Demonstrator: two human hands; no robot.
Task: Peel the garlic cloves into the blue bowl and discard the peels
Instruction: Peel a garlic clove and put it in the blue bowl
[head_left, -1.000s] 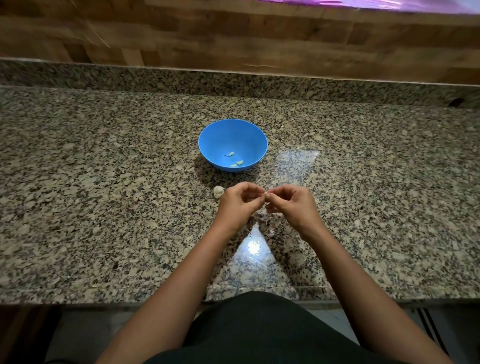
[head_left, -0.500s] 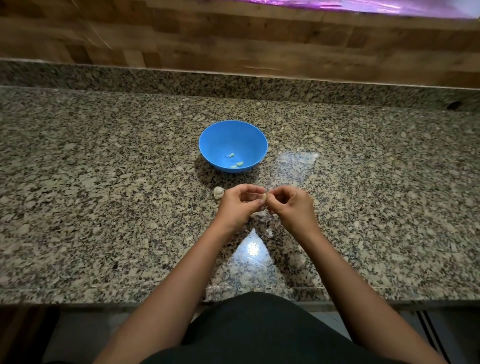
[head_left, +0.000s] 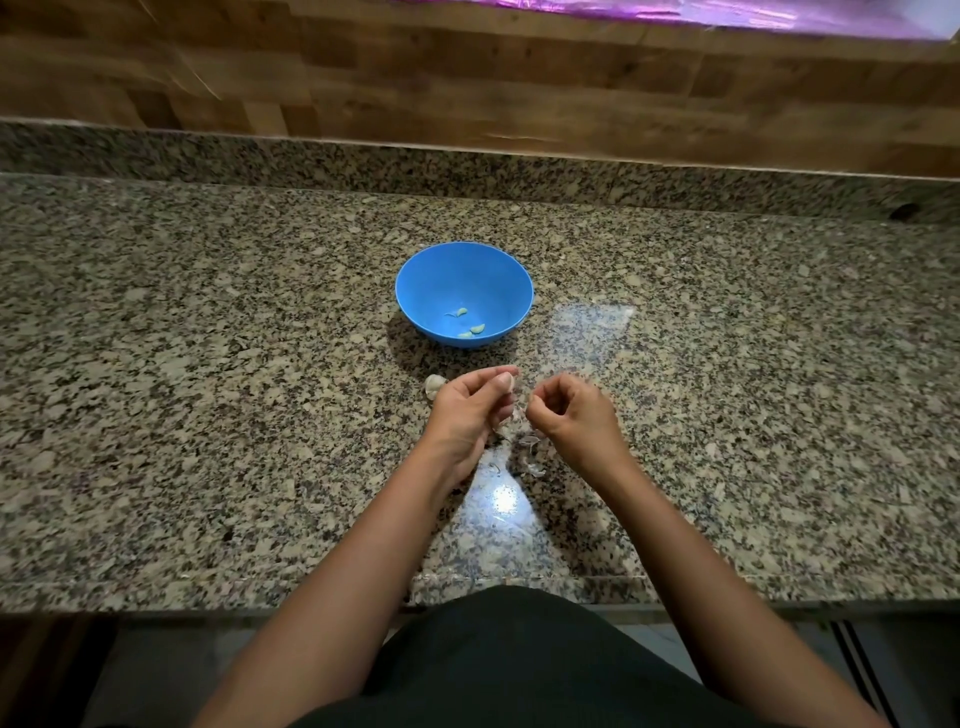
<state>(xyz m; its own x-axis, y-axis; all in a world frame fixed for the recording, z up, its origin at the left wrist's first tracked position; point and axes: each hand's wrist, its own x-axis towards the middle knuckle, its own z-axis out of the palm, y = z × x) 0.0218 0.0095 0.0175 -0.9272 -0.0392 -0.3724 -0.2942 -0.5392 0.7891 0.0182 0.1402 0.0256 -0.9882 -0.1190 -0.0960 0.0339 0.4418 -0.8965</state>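
Note:
The blue bowl (head_left: 415, 280) stands on the granite counter with a few peeled garlic cloves (head_left: 477, 328) in its bottom. Just in front of it, my left hand (head_left: 462, 415) pinches a pale garlic clove (head_left: 506, 383) between thumb and fingertips. My right hand (head_left: 574, 415) is a short gap to the right, fingers curled, thumb and forefinger pinched together on what looks like a thin scrap of peel; motion blur hides it. Loose peels (head_left: 531, 441) lie on the counter under and between the hands. A garlic piece still in its skin (head_left: 434, 385) lies just left of my left hand.
The granite counter (head_left: 208, 415) stretches wide to both sides, with a raised granite lip and a wooden wall behind. Its front edge (head_left: 156, 605) runs just before my body. A small dark spot (head_left: 905, 211) sits at the far right back.
My hands, joined at the fingertips over the clove before, have come apart. The right hand has pulled away to the right while the left keeps the clove.

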